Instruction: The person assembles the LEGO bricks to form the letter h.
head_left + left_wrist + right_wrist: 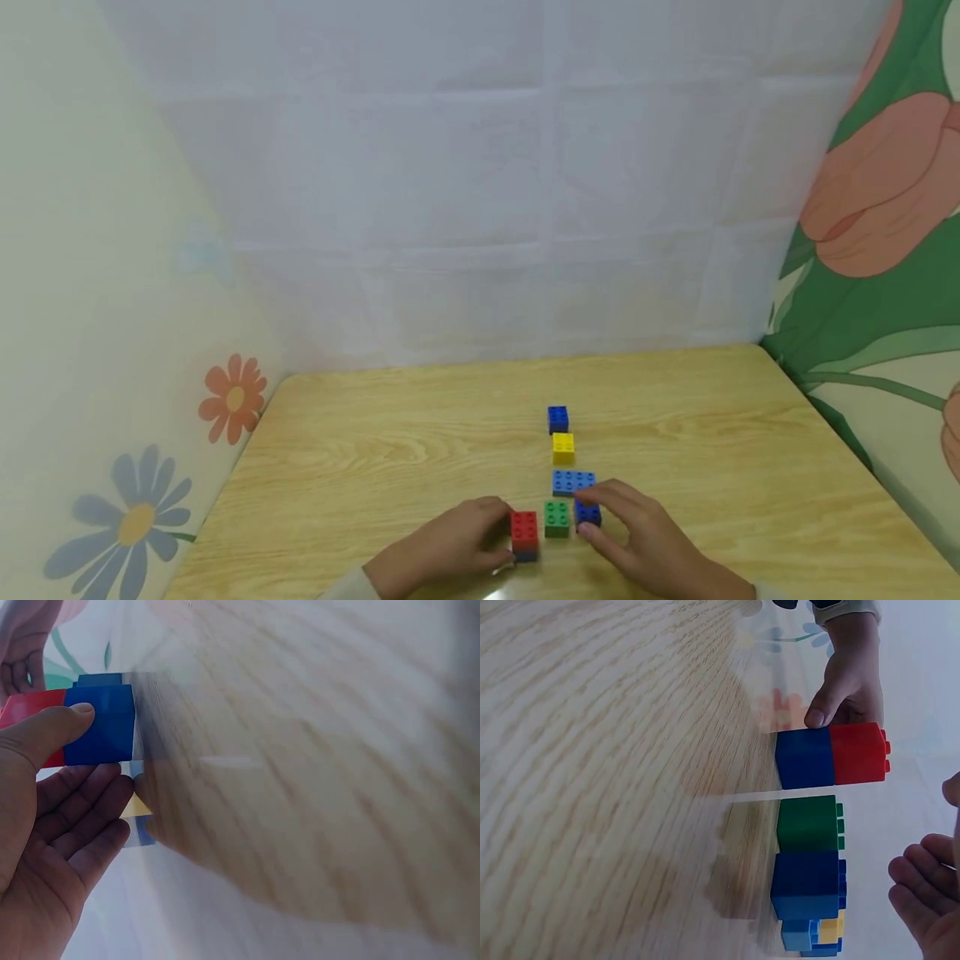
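Note:
My left hand [467, 537] holds a two-brick stack, a red brick [524, 527] on top of a blue brick [100, 724]. In the left wrist view the thumb presses the side of this stack, with the fingers on its far side. Beside it stands a green brick [557, 518], then a dark blue brick [588, 515]. Around that dark blue brick my right hand [637, 533] hovers, thumb and fingers spread. The right wrist view shows the right fingers [922, 881] apart from the bricks, holding nothing.
Behind the green brick lies a wider light blue brick [573, 482]. Farther back are a yellow brick [563, 448] and another dark blue brick [557, 419]. All sit on a wood-grain table [360, 442], with a white sheet [480, 183] hanging behind it.

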`<state>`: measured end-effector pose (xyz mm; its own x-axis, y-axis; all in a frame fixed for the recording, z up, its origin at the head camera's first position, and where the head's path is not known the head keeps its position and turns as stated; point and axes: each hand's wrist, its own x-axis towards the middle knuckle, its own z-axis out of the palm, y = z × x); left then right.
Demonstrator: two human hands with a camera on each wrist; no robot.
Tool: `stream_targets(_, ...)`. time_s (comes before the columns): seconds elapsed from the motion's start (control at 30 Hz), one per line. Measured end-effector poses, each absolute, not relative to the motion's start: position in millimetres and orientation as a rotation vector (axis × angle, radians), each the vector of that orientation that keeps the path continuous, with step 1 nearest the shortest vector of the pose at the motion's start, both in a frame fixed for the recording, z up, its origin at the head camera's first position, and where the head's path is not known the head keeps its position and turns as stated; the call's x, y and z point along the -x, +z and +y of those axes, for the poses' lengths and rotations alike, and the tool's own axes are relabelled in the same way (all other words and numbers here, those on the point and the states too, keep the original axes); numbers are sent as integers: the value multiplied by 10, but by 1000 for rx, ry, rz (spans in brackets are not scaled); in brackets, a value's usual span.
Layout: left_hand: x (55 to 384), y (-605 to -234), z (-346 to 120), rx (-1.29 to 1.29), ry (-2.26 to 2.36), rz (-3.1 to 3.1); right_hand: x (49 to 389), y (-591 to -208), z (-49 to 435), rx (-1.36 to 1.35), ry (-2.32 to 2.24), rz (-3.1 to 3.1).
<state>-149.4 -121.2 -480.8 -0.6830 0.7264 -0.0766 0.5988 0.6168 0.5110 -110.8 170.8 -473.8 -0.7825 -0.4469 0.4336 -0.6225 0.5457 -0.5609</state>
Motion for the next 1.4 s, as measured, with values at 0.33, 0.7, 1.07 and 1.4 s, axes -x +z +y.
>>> stream_targets(0.33, 1522, -4829, -1306, -1045, 704, 2621, 1165, -4776, 1764, -819, 1038, -2626)
stream_targets(0.7, 1573, -4849, -1430, -1050, 725, 2694, 1209, -4830, 1801, -733, 1006, -2716)
stream_targets(1.07, 1626, -4838, -1549, -1032, 795, 2709, 1236, -4873, 1814, -754, 975, -2756)
stream_targets(1.4, 1650, -4838, -1659, -1025, 842, 2723, 1243, -4893, 1808, -768, 949, -2749)
